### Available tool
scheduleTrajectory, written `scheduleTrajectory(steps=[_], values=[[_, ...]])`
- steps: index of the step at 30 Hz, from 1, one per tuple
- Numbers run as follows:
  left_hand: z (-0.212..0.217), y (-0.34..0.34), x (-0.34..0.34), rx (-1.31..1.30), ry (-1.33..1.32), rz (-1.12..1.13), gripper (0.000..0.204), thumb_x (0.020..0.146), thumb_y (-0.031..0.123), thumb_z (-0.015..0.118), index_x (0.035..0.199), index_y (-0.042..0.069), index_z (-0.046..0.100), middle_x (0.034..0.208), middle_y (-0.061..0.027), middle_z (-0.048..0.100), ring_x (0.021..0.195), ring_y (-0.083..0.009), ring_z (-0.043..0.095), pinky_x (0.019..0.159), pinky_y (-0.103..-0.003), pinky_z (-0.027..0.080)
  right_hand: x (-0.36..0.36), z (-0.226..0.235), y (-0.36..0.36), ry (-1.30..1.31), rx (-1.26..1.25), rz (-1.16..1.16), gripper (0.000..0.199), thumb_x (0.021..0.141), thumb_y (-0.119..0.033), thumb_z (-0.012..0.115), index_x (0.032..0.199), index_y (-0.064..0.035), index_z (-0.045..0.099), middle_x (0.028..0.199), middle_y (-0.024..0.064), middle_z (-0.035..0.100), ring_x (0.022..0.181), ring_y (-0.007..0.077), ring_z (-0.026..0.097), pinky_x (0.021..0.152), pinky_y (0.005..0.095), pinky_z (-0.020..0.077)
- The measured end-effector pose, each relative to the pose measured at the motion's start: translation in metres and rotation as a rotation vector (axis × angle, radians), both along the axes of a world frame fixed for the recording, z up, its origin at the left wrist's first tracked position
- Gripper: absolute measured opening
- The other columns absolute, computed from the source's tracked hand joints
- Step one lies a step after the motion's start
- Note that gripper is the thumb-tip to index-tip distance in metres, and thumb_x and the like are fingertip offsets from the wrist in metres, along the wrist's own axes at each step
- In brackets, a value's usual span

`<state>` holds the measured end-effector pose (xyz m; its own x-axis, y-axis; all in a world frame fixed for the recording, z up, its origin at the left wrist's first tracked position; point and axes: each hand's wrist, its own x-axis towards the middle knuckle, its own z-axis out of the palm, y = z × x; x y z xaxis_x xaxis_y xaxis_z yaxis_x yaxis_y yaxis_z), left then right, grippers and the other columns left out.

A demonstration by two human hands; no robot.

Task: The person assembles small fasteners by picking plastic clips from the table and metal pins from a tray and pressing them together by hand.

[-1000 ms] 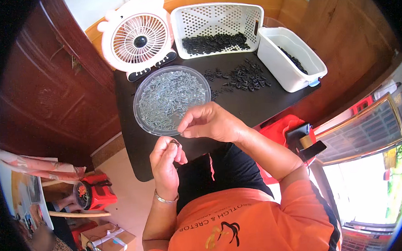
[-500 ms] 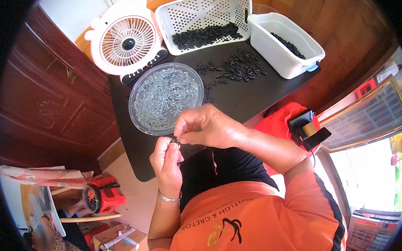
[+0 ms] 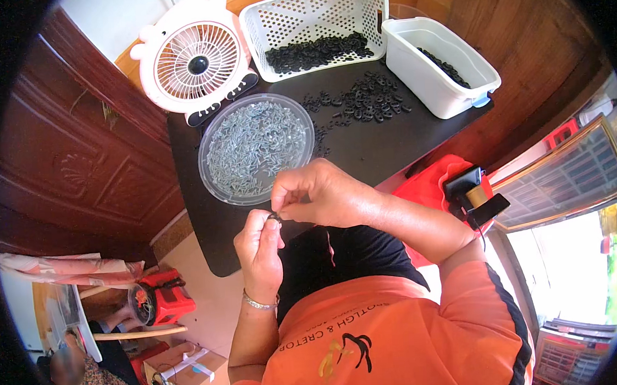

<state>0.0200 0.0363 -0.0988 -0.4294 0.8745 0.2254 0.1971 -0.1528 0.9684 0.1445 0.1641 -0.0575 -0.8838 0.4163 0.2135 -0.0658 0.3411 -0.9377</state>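
Observation:
Pinched between the thumb and fingers of my left hand [image 3: 259, 253] is a small black plastic part [image 3: 274, 217]. My right hand [image 3: 322, 195] meets it from the right, its thumb and forefinger closed at the part's top; whatever they grip is too small to make out. Just beyond both hands lies a round clear tray [image 3: 206, 175] of silver screws [image 3: 251, 150]. Loose black plastic parts [image 3: 373, 100] are spread over the black table [image 3: 369, 152] behind it.
A white perforated basket [image 3: 301, 24] with black parts stands at the back, beside a white bin [image 3: 431, 80] holding more. At the back left is a white fan [image 3: 196, 63]. A red covering [image 3: 425, 187] with a phone [image 3: 463, 180] lies right. Someone sits at the lower left.
Both hands have stayed together, with slight finger movement around the black part. The left fingers have shifted a little and the part is turned somewhat differently.

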Motion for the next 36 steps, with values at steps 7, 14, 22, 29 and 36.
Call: scheduleTrajectory(steps=[7,14,22,29,36], values=[[-0.006,-0.002,0.002,-0.038,0.129,0.005,0.023,0.09,0.021,0.048,0.076,0.003,0.049,0.061,0.0026,0.043,0.053,-0.0045,0.04,0.047,-0.02,0.031,0.0,-0.003,-0.002,0.002,0.062,0.02,0.008,0.075,0.0,0.064,0.082,-0.002,0.059,0.068,0.0044,0.061,0.064,0.0099,0.059,0.06,0.0254,0.0467],[-0.01,-0.005,0.005,-0.042,0.014,-0.056,0.027,0.092,0.021,0.047,0.074,0.002,0.048,0.057,-0.0012,0.043,0.05,-0.0077,0.041,0.047,-0.023,0.033,-0.002,0.0,-0.001,-0.04,0.195,0.075,0.01,0.075,-0.003,0.065,0.083,-0.0022,0.06,0.068,0.0081,0.062,0.063,0.0158,0.061,0.058,0.0287,0.0467],[-0.012,-0.003,-0.005,0.005,-0.547,0.011,0.016,0.088,0.012,0.047,0.078,0.001,0.051,0.058,0.0001,0.042,0.049,-0.0087,0.041,0.046,-0.022,0.035,-0.015,-0.003,0.016,-0.095,0.162,0.007,0.014,0.076,-0.01,0.066,0.087,-0.0038,0.063,0.071,0.0099,0.063,0.065,0.0206,0.063,0.062,0.0317,0.0484],[-0.012,-0.008,-0.024,0.133,-0.59,0.101,0.014,0.086,0.013,0.047,0.076,0.003,0.049,0.06,-0.0009,0.042,0.051,-0.0096,0.04,0.047,-0.022,0.036,0.01,-0.017,0.113,-0.208,0.768,-0.668,0.019,0.075,-0.017,0.062,0.088,-0.0041,0.066,0.083,0.0138,0.064,0.078,0.0289,0.061,0.072,0.0366,0.0486],[-0.009,-0.007,-0.022,0.124,-0.593,0.08,0.015,0.085,0.014,0.047,0.075,0.004,0.049,0.061,-0.0013,0.043,0.052,-0.0099,0.041,0.048,-0.023,0.036,0.024,-0.026,0.171,-0.506,0.724,-0.623,0.022,0.073,-0.019,0.065,0.091,-0.0066,0.067,0.089,0.0113,0.065,0.08,0.0289,0.062,0.074,0.0371,0.0486]])
